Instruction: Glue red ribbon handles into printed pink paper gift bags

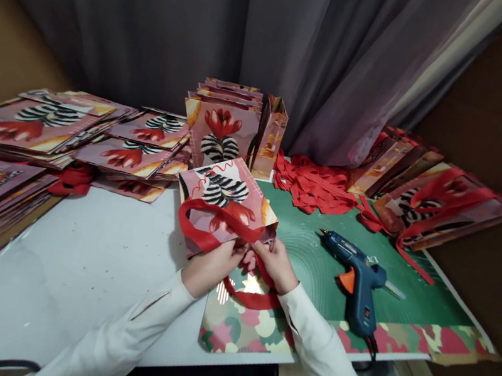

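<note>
A printed paper bag (pixel 224 190) with zebra stripes and a red flower lies tilted in front of me, its open end toward me. One red ribbon loop (pixel 199 230) crosses its face, and another red ribbon (pixel 252 301) hangs below the bag's mouth. My left hand (pixel 214 265) is closed at the bag's near edge, fingers partly hidden under the ribbon. At the near right corner of the bag, my right hand (pixel 277 264) pinches the red ribbon between thumb and fingers. The fingertips of both hands almost meet.
A blue glue gun (pixel 357 281) lies on the green mat (pixel 311 255) at right. Behind are a red ribbon pile (pixel 311 185) and standing bags (pixel 222 126). Flat bag stacks (pixel 42 123) fill the left; finished-looking bags with ribbons (pixel 443 206) lean at right. A curtain hangs behind.
</note>
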`<state>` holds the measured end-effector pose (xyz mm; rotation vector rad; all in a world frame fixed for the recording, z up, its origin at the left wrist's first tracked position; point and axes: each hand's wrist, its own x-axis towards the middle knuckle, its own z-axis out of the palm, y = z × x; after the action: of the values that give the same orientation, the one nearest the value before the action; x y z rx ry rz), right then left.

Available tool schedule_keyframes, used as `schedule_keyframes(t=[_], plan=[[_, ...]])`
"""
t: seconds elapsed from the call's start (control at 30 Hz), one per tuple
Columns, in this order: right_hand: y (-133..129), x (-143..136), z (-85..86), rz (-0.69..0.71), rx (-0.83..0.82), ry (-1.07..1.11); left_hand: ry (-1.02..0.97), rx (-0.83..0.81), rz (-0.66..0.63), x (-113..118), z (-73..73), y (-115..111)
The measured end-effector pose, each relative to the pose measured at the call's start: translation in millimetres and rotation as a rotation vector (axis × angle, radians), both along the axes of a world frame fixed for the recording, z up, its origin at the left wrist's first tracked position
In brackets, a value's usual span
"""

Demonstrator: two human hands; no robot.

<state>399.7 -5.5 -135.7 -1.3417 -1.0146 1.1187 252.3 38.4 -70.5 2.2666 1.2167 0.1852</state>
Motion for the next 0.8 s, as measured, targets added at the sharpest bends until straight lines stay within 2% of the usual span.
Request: schedule_keyframes(t=[0.1,0.17,0.2,0.27,0.33,0.43,0.53,0.7,0.8], plan=[[-8.1,6.2,11.6,-0.164,0.072,-0.201,0.072,0.105,-0.014,0.7,-3.8,-0.1],[-13.4,10.5,22.7,-0.218,0.203,-0.579,0.131,0.182,-0.025,2.4,-8.7,-2.7],[-15.0,12.4,28.3,-0.192,0.278,-0.817,0.156,0.225,-0.033,3.5,-11.5,-5.3],[-15.2,15.3,37.9,-0.053,0.375,-1.241,0.2,0.317,-0.05,5.0,-16.4,-13.6],[-12.0,16.8,44.9,0.083,0.367,-1.464,0.244,0.42,-0.051,4.3,-19.2,-25.5],[-6.4,16.8,51.8,0.159,0.308,-1.607,0.316,0.579,-0.026,-2.9,-21.3,-43.2],[-4.4,14.3,57.0,0.182,0.291,-1.651,0.358,0.712,-0.039,-14.0,-27.6,-50.1],[-5.2,9.9,65.6,0.209,0.246,-1.657,0.354,0.863,-0.105,-28.5,-46.3,-37.0],[-4.6,10.3,71.4,0.218,0.217,-1.617,0.306,0.951,-0.171,-35.7,-50.8,-26.9]])
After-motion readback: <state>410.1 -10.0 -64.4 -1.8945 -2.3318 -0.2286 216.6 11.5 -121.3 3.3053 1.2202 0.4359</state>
